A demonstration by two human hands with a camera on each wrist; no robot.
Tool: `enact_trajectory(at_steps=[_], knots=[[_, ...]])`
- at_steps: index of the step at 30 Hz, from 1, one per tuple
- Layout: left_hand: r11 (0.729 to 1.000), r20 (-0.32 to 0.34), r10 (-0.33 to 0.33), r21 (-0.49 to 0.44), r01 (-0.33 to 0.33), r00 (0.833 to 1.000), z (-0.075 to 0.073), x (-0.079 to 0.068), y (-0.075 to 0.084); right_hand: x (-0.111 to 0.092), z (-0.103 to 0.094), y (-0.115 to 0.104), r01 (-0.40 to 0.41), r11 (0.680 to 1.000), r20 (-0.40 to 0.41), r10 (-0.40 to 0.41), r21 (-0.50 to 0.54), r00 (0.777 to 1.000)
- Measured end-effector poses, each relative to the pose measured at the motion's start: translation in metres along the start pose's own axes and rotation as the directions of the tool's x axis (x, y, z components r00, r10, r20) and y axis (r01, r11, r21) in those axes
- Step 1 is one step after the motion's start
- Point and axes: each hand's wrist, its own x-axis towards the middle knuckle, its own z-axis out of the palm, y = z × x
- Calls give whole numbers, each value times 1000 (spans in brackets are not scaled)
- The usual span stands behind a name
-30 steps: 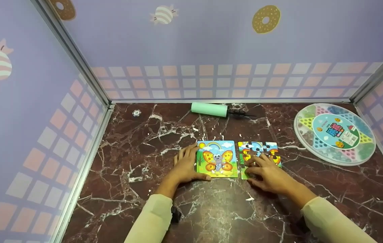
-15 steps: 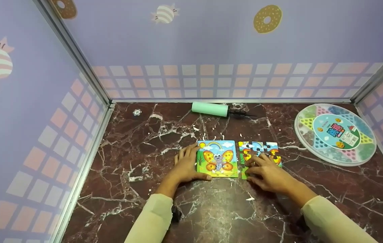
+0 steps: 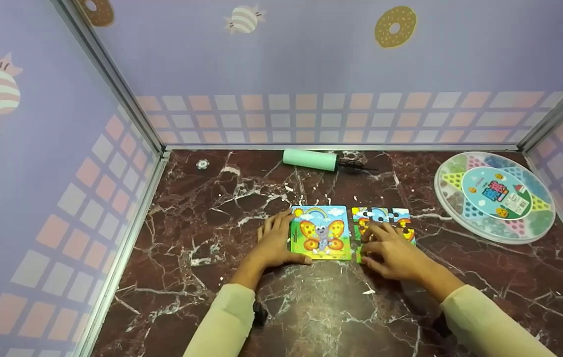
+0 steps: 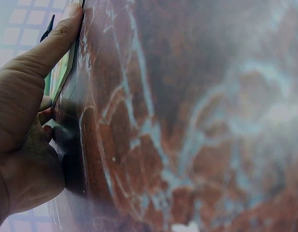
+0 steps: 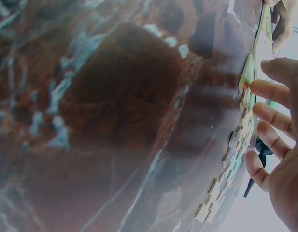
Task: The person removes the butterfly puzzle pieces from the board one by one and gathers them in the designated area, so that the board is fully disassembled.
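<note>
A square butterfly picture board (image 3: pixel 322 230) lies flat on the table in the head view. My left hand (image 3: pixel 274 245) rests against its left side, fingers along that edge and thumb at the near edge. In the left wrist view, the thumb (image 4: pixel 57 41) reaches out along the board's rim. Just right of the board lie jigsaw pieces (image 3: pixel 379 214) in loose rows, with gaps between them. Over the lower pieces is my right hand (image 3: pixel 393 250), hiding several of them. In the right wrist view, its fingers (image 5: pixel 272 116) are spread and loosely bent by the pieces.
Behind the board lies a mint-green hand pump (image 3: pixel 309 159) with a black end. A round Chinese checkers box (image 3: pixel 494 198) stands at the right. A small round chip (image 3: pixel 203 164) lies far left. Purple panels (image 3: pixel 281 59) enclose the dark marble table (image 3: pixel 202 208).
The right hand's fingers have shifted very slightly over the lower pieces. The left hand and the board stay where they were; the whole view has drifted a little.
</note>
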Motion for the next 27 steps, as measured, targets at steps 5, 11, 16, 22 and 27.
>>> enact_trajectory(at_steps=[5,11,16,22,27], knots=[[1000,7,-10,0,10,1000,3,3,-4,9,2,-3,-2,1000,-25,1,-12,1000],[1000,-4,-14,4,14,1000,7,7,-9,22,6,-10,-50,999,-14,50,-11,999],[1000,-4,-19,6,19,1000,8,8,-12,34,14,-14,-60,998,13,60,4,998],[1000,14,-28,-2,28,1000,4,5,-6,45,21,-20,-56,998,17,56,13,998],[1000,17,-25,7,24,1000,0,1,0,53,24,-24,-66,997,17,65,40,998]])
